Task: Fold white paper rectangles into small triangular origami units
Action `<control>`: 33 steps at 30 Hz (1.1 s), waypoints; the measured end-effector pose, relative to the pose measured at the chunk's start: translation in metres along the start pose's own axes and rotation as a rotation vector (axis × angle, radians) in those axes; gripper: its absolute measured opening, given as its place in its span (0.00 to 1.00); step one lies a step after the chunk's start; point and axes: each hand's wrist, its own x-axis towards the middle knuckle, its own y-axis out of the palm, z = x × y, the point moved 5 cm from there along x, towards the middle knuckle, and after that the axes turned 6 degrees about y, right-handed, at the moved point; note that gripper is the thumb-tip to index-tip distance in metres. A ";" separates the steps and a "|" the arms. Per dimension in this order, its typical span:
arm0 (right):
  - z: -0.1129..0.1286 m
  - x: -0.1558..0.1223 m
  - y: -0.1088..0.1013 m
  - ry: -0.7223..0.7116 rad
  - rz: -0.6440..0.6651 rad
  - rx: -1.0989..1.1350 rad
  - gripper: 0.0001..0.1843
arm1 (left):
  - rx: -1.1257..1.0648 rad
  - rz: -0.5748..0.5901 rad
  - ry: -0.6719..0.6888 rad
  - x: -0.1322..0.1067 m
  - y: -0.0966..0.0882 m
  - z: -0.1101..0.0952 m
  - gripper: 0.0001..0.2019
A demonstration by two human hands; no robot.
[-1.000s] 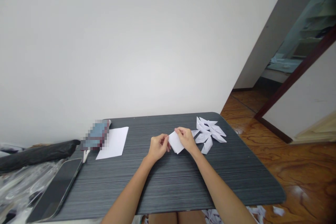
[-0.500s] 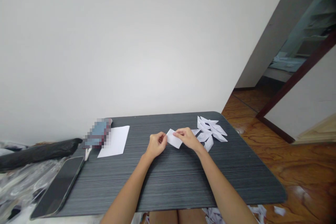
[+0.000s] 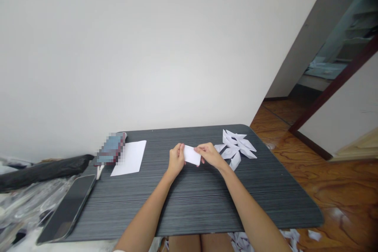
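white paper piece, gripped at its left end by the left hand and at its right by the right hand, over the dark table; folded paper shapes just beside.

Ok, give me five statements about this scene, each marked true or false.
1. The left hand and right hand both grip a small white paper. True.
2. The folded pieces lie left of both hands. False: they lie right of them.
3. A larger sheet lies on the table. True.
4. The dark-screened device lies on that sheet. False: it lies apart from it.
5. A white scrap lies on the floor. True.
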 end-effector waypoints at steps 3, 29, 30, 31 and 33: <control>-0.005 0.004 -0.005 0.008 -0.073 0.070 0.17 | -0.040 -0.042 -0.022 0.001 0.000 0.004 0.17; -0.004 0.003 -0.025 -0.101 -0.065 -0.164 0.14 | -0.157 0.501 0.186 0.003 -0.005 -0.018 0.12; -0.003 0.003 -0.024 -0.111 -0.057 -0.172 0.14 | -0.136 0.476 0.193 0.003 -0.005 -0.019 0.11; -0.002 0.003 -0.023 -0.122 -0.052 -0.175 0.14 | -0.121 0.444 0.201 0.003 -0.005 -0.020 0.11; 0.002 0.001 -0.023 -0.148 -0.053 -0.170 0.14 | -0.097 0.354 0.223 0.003 -0.005 -0.021 0.09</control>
